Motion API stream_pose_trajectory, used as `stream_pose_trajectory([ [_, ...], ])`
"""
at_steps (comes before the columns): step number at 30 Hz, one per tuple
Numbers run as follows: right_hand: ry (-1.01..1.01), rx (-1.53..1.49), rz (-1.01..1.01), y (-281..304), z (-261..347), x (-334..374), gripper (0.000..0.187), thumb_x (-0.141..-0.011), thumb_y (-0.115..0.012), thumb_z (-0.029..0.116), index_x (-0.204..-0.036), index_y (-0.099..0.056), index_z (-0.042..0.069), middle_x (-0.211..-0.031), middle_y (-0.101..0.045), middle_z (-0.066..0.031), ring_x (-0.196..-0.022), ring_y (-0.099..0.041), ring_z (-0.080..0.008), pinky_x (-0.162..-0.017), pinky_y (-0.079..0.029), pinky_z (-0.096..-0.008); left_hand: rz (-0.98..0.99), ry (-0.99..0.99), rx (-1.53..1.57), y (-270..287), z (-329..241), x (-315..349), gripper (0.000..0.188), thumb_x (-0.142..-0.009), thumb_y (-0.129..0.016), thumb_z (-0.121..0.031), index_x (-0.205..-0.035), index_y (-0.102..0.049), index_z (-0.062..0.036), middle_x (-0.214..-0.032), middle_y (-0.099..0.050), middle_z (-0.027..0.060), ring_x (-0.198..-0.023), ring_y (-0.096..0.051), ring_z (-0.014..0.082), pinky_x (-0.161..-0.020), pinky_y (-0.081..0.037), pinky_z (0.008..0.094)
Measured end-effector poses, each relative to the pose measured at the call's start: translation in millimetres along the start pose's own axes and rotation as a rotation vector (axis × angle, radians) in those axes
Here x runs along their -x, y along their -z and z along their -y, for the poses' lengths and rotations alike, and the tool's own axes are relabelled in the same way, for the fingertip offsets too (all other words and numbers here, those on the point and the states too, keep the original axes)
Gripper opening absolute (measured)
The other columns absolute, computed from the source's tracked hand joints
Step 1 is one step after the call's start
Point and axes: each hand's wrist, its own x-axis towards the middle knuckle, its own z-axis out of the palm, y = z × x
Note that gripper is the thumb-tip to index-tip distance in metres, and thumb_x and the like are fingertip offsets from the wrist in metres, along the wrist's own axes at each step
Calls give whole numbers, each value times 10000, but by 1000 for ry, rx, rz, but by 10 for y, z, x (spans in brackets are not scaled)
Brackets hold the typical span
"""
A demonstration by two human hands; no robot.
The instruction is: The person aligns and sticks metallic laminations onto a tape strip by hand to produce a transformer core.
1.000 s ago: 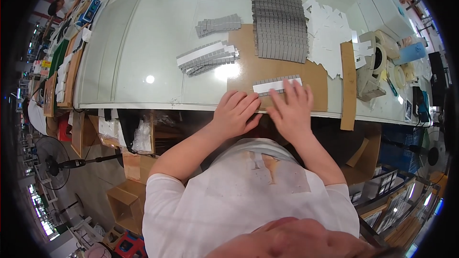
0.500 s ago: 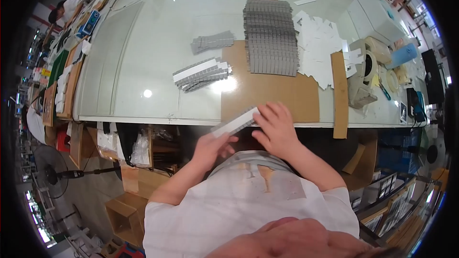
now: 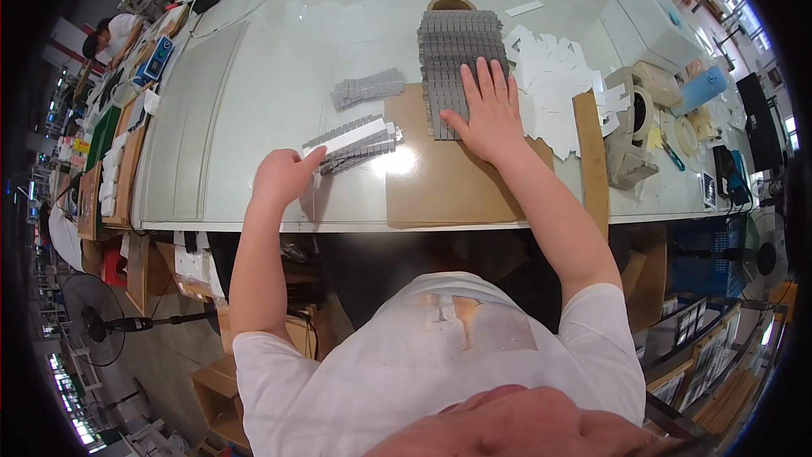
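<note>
My left hand point(image 3: 283, 176) is at the near-left end of a small pile of grey notched strips. Its thumb and curled fingers close on the end of the top strip point(image 3: 355, 133), which has a white band along it. My right hand point(image 3: 493, 125) lies with fingers spread on a large stack of grey notched strips point(image 3: 457, 38), laid in overlapping rows. That stack's near end rests on a brown cardboard sheet point(image 3: 452, 190). Farther off than the small pile is another group of plain grey strips point(image 3: 370, 88).
White cut sheets point(image 3: 550, 76) lie right of the large stack, beside a long brown cardboard strip point(image 3: 590, 152). A tape dispenser point(image 3: 633, 131), a blue bottle point(image 3: 702, 91) and a white box point(image 3: 647, 21) stand at the right. Another person point(image 3: 118, 34) is at the far left.
My left hand has carried a white-banded strip from near my body forward and left onto the small pile. My right hand has let go of that strip and reached forward onto the large stack.
</note>
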Motion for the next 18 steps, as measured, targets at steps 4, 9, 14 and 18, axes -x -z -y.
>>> stream_pose_trajectory([
  [4,8,1,-18,1,9,74,905,-980,-475,689,-1642,-251,114,-1708,-173,-172,-1591,-93,-353,-1279,-46,-548,-213,-133,-133,-247,13,243,580,-906,-675,-587,-797,-696,-17,-749,-701,153,-739,-682,326,-723,-537,437],
  [9,25,-15,-76,-21,11,53,901,-977,-481,687,-1643,-258,121,-1705,-177,-179,-1591,-90,-359,-1278,-23,-557,-211,-405,-8,-721,-50,455,434,-907,-735,-458,-801,-673,-43,-736,-701,124,-711,-685,330,-668,-536,423],
  [14,32,71,45,-5,76,-29,922,-973,-424,737,-1657,-221,153,-1719,-133,-182,-1596,-77,-358,-1272,-31,-575,-189,-487,45,-982,-136,534,395,-907,-744,-423,-808,-670,-48,-736,-701,111,-699,-687,302,-661,-538,403],
  [18,49,87,47,35,82,-11,932,-969,-404,755,-1658,-217,154,-1715,-150,-189,-1594,-98,-363,-1268,-40,-587,-209,-533,120,-1040,-96,560,364,-913,-745,-387,-804,-674,-47,-731,-699,101,-678,-680,277,-648,-537,378],
])
